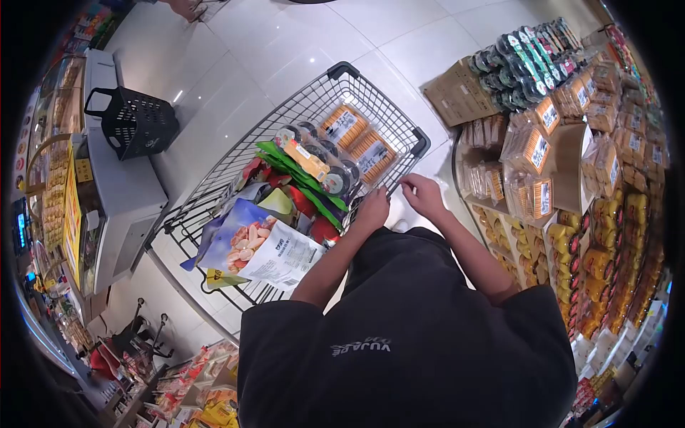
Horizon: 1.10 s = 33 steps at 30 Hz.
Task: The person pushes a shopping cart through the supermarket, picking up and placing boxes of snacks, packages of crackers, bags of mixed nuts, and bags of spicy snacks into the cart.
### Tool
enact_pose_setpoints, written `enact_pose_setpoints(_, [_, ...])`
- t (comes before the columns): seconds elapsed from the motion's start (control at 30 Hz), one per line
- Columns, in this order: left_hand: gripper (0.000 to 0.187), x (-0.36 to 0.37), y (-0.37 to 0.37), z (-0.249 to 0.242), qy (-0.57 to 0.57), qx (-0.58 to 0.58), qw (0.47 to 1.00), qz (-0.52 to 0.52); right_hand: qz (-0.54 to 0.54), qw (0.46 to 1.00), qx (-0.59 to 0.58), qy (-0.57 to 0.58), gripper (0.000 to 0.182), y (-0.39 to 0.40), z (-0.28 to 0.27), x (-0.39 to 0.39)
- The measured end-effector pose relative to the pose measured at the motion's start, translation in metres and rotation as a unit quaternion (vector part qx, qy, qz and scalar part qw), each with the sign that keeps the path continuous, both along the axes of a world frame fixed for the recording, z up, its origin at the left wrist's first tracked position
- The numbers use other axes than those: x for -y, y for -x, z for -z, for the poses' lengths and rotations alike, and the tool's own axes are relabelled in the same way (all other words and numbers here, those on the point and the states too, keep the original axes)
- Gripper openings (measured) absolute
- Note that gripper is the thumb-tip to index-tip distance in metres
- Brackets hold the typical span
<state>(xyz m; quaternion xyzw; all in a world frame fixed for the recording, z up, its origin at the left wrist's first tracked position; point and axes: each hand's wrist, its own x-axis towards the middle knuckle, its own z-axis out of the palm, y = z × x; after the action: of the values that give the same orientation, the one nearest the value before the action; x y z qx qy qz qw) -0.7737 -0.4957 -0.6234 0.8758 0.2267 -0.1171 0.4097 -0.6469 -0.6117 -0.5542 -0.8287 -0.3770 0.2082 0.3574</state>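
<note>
A wire shopping cart with dark corner caps stands in front of me. My left hand rests on its near side rim, fingers curled over the edge beside the packs. Just right of that rim is my right hand, its fingers bent in and thumb close to them; whether anything small is between them is hidden. Inside the cart lie two clear packs of biscuits, a pack of round dark-lidded cups with an orange label, green packets and a blue-and-white bag picturing nuts.
On the right, a shelf carries packed biscuits and yellow jars, with a cardboard box and stacked cup packs behind it. A black basket sits by the left counter. Pale floor tiles surround the cart.
</note>
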Motion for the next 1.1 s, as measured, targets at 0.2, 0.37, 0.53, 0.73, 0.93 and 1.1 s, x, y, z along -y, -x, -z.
enact_pose_setpoints(0.2, [0.029,-0.011,-0.019,0.006,-0.011,-0.035,0.997,0.069,-0.105,0.985,0.125,0.050,0.020,-0.014,0.043,-0.097])
enact_pose_setpoints(0.37, [0.030,-0.021,-0.033,-0.003,0.041,0.001,0.999,0.007,-0.140,0.910,0.049,0.388,0.028,-0.035,0.052,-0.107])
enact_pose_setpoints(0.53, [0.036,-0.014,-0.029,0.000,0.052,0.037,0.998,0.001,-0.087,0.913,0.014,0.399,0.034,-0.038,0.047,-0.116])
enact_pose_setpoints(0.73, [0.035,-0.011,-0.022,-0.011,0.081,0.040,0.996,-0.026,0.011,0.921,-0.018,0.390,0.045,-0.077,0.067,-0.131])
enact_pose_setpoints(0.93, [0.037,-0.010,-0.021,-0.013,0.076,0.061,0.995,-0.030,0.039,0.922,0.001,0.385,0.073,-0.100,0.145,-0.128])
enact_pose_setpoints(1.1, [0.037,-0.018,-0.028,-0.016,0.079,0.030,0.996,-0.012,0.057,0.900,-0.179,0.394,0.103,-0.113,0.172,-0.132])
